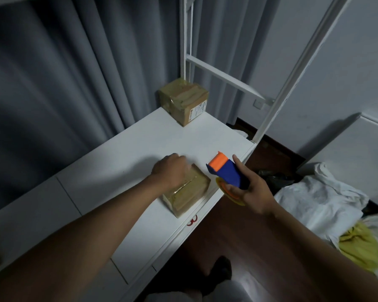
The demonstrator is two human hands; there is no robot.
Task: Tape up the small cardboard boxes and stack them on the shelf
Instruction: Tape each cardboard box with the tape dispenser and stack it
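A small cardboard box [189, 192] wrapped in shiny tape sits near the front edge of the white shelf board [122, 162]. My left hand [170, 168] rests on its far top corner, fingers curled over it. Just to the right, my right hand [249, 188] grips a blue and orange tape dispenser [226, 171] with a yellowish tape roll, held in the air beside the box and off the shelf edge. A second taped cardboard box [183, 103] with a white label stands at the shelf's back corner.
White metal shelf posts [277, 101] rise at the back and right. Grey curtains [63, 73] hang behind the shelf. White and yellow cloths [327, 205] lie piled at the lower right over a dark wooden floor [223, 227]. A foot shows below.
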